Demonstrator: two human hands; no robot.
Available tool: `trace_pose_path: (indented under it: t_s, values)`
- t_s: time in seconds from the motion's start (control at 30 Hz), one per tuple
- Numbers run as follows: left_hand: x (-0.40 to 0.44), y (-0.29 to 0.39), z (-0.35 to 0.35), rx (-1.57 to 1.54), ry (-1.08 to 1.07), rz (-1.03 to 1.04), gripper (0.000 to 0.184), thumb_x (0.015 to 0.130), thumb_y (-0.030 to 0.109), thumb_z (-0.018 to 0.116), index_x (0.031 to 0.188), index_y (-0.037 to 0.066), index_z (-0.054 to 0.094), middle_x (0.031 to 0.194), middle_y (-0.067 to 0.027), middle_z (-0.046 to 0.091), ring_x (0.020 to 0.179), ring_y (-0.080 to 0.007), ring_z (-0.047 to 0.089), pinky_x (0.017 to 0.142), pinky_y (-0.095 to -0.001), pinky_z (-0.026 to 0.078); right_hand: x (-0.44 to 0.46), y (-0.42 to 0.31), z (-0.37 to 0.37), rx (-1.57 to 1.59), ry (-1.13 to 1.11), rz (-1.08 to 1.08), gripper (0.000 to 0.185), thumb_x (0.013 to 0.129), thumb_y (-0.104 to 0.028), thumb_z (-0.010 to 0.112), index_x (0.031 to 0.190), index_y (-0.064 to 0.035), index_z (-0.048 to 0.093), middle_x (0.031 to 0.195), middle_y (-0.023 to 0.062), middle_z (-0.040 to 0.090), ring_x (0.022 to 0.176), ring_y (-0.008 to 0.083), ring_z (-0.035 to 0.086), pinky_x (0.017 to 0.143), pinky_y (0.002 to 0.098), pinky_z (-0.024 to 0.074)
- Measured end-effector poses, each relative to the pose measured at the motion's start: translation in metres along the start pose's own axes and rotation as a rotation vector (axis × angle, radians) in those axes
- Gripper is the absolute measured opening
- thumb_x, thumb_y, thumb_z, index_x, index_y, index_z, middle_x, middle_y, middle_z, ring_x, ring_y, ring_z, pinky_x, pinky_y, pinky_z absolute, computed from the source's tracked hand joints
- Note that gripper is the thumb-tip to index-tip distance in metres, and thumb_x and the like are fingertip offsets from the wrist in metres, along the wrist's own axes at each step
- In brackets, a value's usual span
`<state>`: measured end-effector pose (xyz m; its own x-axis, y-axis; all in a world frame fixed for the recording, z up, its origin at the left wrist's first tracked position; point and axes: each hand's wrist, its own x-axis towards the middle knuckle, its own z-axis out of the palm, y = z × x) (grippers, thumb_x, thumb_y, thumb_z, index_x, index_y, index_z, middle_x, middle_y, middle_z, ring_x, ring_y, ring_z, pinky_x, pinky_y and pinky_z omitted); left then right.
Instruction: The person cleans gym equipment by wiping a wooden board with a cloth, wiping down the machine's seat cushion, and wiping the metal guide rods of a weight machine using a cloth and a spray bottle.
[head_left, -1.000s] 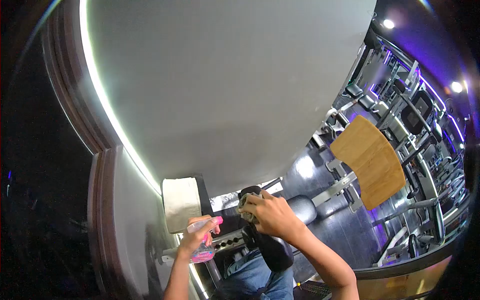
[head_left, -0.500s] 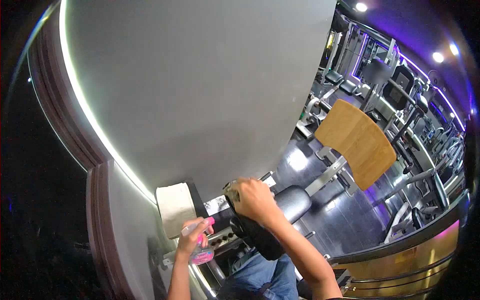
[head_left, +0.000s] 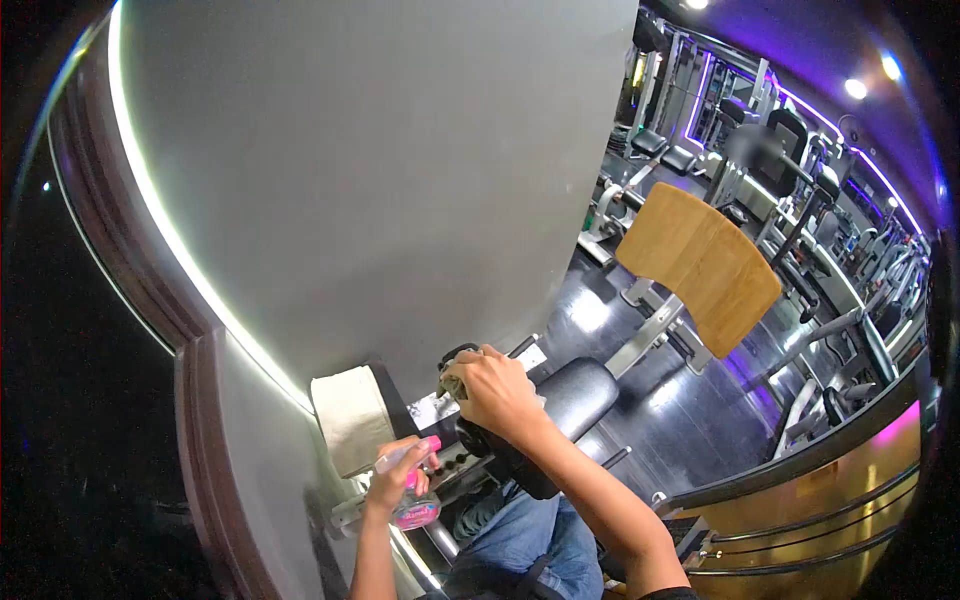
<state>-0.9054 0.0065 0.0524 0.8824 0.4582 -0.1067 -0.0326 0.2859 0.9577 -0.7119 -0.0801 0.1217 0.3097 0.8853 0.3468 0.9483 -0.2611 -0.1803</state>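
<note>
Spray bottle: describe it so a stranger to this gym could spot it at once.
Start at the big grey wall and go down to the cream cloth by its lower left end. Just below and right of that, the person's left hand grips the spray bottle. Its clear body, pink trigger and pink label set it apart from the plain cream cloth.

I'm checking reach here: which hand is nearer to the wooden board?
The right. The right hand, with a crumpled cloth, is below and left of the wooden board in the picture; the left hand, holding the spray bottle, is farther off that way.
</note>
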Motion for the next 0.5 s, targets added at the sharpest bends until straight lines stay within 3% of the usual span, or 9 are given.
trace_pose_path:
  t_s: [0.03, 0.13, 0.37, 0.5]
  values:
    - [-0.003, 0.001, 0.000, -0.019, 0.012, 0.006, 0.039, 0.093, 0.032, 0.058, 0.079, -0.004, 0.063, 0.072, -0.0110, 0.062, 0.043, -0.0124, 0.053, 0.042, -0.0244, 0.043, -0.002, -0.003, -0.002, 0.010, 0.005, -0.008, 0.033, 0.063, -0.009, 0.066, 0.094, -0.0145, 0.073, 0.099, 0.0003, 0.067, 0.094, 0.0255, 0.060, 0.072, 0.0368, 0.0561]
    - [-0.010, -0.006, -0.004, -0.031, 0.034, 0.035, 0.037, 0.093, 0.031, 0.058, 0.082, -0.004, 0.063, 0.072, -0.0111, 0.062, 0.042, -0.0125, 0.053, 0.040, -0.0245, 0.043, -0.020, -0.013, -0.015, 0.009, 0.006, -0.126, 0.010, 0.065, -0.009, 0.066, 0.075, -0.0081, 0.069, 0.093, 0.0054, 0.064, 0.092, 0.0275, 0.061, 0.064, 0.0345, 0.0567]
    - [-0.023, -0.005, 0.004, 0.006, 0.176, 0.090, 0.037, 0.092, 0.031, 0.059, 0.086, -0.005, 0.063, 0.073, -0.0119, 0.062, 0.040, -0.0137, 0.051, 0.039, -0.0268, 0.044, -0.048, -0.022, -0.007, -0.031, -0.003, -0.198, 0.007, 0.066, -0.012, 0.067, 0.071, -0.0074, 0.067, 0.089, 0.0045, 0.063, 0.096, 0.0240, 0.058, 0.061, 0.0321, 0.0561]
    - [-0.031, 0.003, 0.007, 0.011, 0.181, 0.100, 0.040, 0.092, 0.034, 0.057, 0.084, -0.005, 0.062, 0.073, -0.0135, 0.061, 0.039, -0.0145, 0.051, 0.040, -0.0275, 0.044, -0.069, -0.020, -0.014, -0.031, 0.025, -0.232, 0.007, 0.069, -0.014, 0.067, 0.073, -0.0078, 0.067, 0.096, 0.0030, 0.062, 0.099, 0.0232, 0.057, 0.062, 0.0319, 0.0552]
